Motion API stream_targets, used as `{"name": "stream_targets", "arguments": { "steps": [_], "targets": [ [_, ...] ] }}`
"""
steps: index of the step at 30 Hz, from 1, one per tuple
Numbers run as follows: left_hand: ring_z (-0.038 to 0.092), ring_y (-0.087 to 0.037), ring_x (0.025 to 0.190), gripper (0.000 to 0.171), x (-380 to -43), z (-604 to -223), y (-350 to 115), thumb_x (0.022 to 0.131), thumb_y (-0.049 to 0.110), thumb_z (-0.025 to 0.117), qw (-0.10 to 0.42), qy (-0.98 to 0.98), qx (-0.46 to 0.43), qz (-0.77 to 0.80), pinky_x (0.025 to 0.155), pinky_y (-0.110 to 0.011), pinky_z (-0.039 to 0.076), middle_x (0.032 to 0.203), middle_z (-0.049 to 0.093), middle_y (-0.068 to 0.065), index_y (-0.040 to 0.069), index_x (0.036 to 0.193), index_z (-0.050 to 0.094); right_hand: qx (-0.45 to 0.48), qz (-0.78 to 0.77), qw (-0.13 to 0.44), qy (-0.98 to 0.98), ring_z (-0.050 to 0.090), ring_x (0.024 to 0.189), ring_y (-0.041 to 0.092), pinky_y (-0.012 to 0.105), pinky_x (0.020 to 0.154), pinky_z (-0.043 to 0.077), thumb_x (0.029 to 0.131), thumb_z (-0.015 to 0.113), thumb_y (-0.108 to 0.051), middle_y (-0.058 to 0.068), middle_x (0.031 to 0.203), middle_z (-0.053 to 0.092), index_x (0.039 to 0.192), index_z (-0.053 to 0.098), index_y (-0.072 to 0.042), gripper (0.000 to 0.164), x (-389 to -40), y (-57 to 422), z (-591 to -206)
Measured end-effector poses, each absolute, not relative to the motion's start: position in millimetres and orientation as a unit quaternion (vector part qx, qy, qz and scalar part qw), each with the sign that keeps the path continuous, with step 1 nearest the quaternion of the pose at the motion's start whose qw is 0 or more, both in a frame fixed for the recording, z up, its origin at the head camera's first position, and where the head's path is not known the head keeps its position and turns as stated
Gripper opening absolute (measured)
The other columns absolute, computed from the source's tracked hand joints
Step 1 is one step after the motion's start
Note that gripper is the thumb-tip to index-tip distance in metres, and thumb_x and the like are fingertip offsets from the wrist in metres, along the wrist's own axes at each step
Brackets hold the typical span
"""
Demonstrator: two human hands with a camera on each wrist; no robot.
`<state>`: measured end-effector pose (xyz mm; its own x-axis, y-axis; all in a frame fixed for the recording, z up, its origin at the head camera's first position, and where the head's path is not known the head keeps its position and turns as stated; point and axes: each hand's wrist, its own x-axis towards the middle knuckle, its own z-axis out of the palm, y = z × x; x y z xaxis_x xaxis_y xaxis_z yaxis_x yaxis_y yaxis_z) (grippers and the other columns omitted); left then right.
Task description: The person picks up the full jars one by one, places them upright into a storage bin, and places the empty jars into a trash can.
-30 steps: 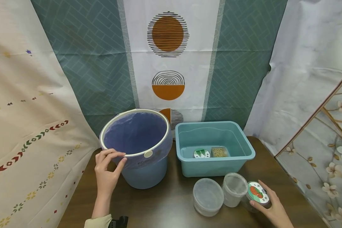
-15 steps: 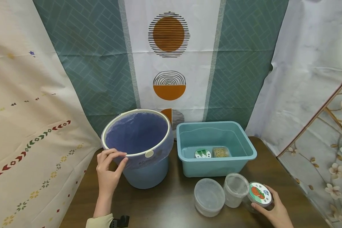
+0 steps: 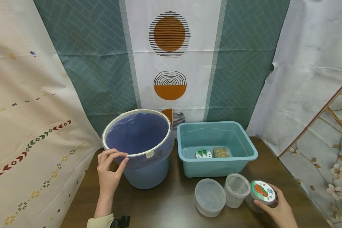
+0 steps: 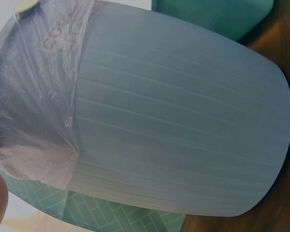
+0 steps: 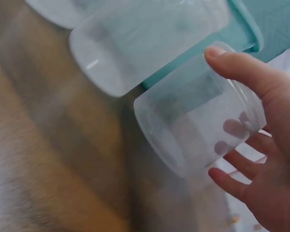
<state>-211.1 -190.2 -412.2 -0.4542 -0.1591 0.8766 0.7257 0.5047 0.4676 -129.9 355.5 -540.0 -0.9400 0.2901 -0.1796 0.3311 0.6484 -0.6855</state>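
My left hand (image 3: 109, 167) pinches the rim of a blue trash can (image 3: 146, 179) between thumb and fingers. A translucent bag (image 4: 43, 106) lines the can and folds down over its outside. At the table's right, my right hand (image 3: 283, 209) grips a clear round plastic jar (image 5: 193, 116). A green-and-white label with a red-orange picture covers its lid (image 3: 263, 191). In the right wrist view, my thumb lies along one side near the lid end, with fingers on the other. Just left of it stand a clear open-looking jar (image 3: 236, 191) and a wider lidded tub (image 3: 210, 199).
A teal rectangular basin (image 3: 213, 167) stands behind the jars. Inside it are a round green-and-white lid (image 3: 203, 154) and a small box of yellowish bits (image 3: 221, 152). Patterned cloths hang behind and on both sides of the dark wooden table (image 3: 159, 209).
The jar in my right hand has moved slightly to the right and up, a little away from the jar beside it. My left hand keeps its pinch on the trash can rim.
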Motion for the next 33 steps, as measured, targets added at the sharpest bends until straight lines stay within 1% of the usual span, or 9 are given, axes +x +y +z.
{"name": "stream_targets", "arguments": {
  "steps": [5,9,11,15,18,21,23,29,33],
  "targets": [
    [0.045,-0.009,0.101,0.028,-211.7,-412.1,-190.8,0.062,-0.02,0.075,0.484,-0.717,-0.202,-0.459,0.095,-0.017,0.031,0.092,0.058,-0.022,-0.004,0.085,0.072,0.143,-0.346,-0.047,0.926,0.057,0.107,0.036,0.031,0.074,0.049,0.081,0.077,-0.052,0.029,0.135,0.045,0.152,0.018,0.0,0.106,-128.2,355.6,-519.2],
    [0.045,-0.009,0.101,0.027,-213.0,-413.5,-192.1,0.063,-0.019,0.075,0.484,-0.718,-0.202,-0.457,0.095,-0.017,0.031,0.092,0.058,-0.021,-0.004,0.085,0.072,0.109,-0.33,-0.113,0.931,0.051,0.094,-0.004,0.015,0.065,0.041,0.077,0.082,-0.045,0.026,0.13,0.048,0.151,0.023,-0.001,0.105,-130.7,357.1,-495.8],
    [0.045,-0.009,0.102,0.027,-216.3,-418.3,-195.0,0.063,-0.018,0.076,0.484,-0.72,-0.2,-0.455,0.095,-0.017,0.031,0.093,0.058,-0.02,-0.003,0.085,0.072,0.092,-0.328,-0.13,0.931,0.052,0.096,0.0,0.022,0.072,0.045,0.077,0.083,-0.042,0.028,0.132,0.046,0.152,0.023,0.0,0.105,-133.3,356.8,-481.6],
    [0.045,-0.008,0.103,0.028,-226.2,-432.8,-204.5,0.064,-0.013,0.079,0.482,-0.724,-0.199,-0.452,0.095,-0.019,0.031,0.095,0.06,-0.017,0.001,0.087,0.074,0.059,-0.322,-0.138,0.935,0.045,0.097,-0.012,0.025,0.073,0.042,0.078,0.083,-0.039,0.027,0.134,0.046,0.154,0.021,-0.003,0.105,-141.2,357.3,-454.7],
    [0.045,-0.009,0.102,0.028,-227.1,-433.7,-205.7,0.063,-0.013,0.079,0.481,-0.724,-0.203,-0.45,0.095,-0.019,0.031,0.094,0.06,-0.017,0.001,0.087,0.074,0.027,-0.323,-0.148,0.934,0.034,0.088,-0.023,0.016,0.067,0.035,0.077,0.085,-0.036,0.008,0.128,0.053,0.154,0.024,-0.009,0.102,-148.6,357.2,-437.2],
    [0.045,-0.012,0.1,0.028,-219.7,-422.5,-199.8,0.062,-0.017,0.077,0.483,-0.72,-0.212,-0.451,0.095,-0.018,0.031,0.093,0.058,-0.02,-0.002,0.086,0.073,-0.009,-0.327,-0.16,0.931,0.042,0.089,-0.02,0.014,0.067,0.037,0.075,0.086,-0.033,-0.015,0.118,0.051,0.153,0.028,-0.013,0.099,-157.3,352.5,-419.2],
    [0.045,-0.012,0.098,0.028,-215.1,-415.4,-196.2,0.062,-0.019,0.076,0.484,-0.717,-0.217,-0.452,0.094,-0.018,0.031,0.092,0.057,-0.02,-0.004,0.085,0.072,-0.041,-0.332,-0.169,0.927,0.045,0.092,-0.017,0.012,0.07,0.038,0.074,0.088,-0.029,-0.021,0.115,0.049,0.151,0.033,-0.013,0.096,-164.7,347.9,-407.4],
    [0.045,-0.013,0.098,0.029,-211.1,-410.1,-194.4,0.062,-0.021,0.075,0.486,-0.714,-0.218,-0.455,0.093,-0.018,0.031,0.091,0.057,-0.021,-0.004,0.085,0.072,-0.129,-0.304,-0.186,0.925,0.043,0.1,-0.012,0.012,0.078,0.035,0.067,0.092,-0.029,-0.002,0.122,0.053,0.144,0.045,-0.014,0.092,-190.3,322.5,-375.6],
    [0.045,-0.015,0.098,0.029,-211.1,-411.8,-195.1,0.062,-0.021,0.075,0.484,-0.717,-0.215,-0.454,0.094,-0.018,0.031,0.091,0.058,-0.02,-0.004,0.085,0.072,-0.187,-0.288,-0.167,0.924,0.043,0.101,-0.008,0.013,0.08,0.037,0.068,0.091,-0.028,0.001,0.123,0.053,0.143,0.046,-0.017,0.089,-204.6,305.2,-361.7]
  ]
}}
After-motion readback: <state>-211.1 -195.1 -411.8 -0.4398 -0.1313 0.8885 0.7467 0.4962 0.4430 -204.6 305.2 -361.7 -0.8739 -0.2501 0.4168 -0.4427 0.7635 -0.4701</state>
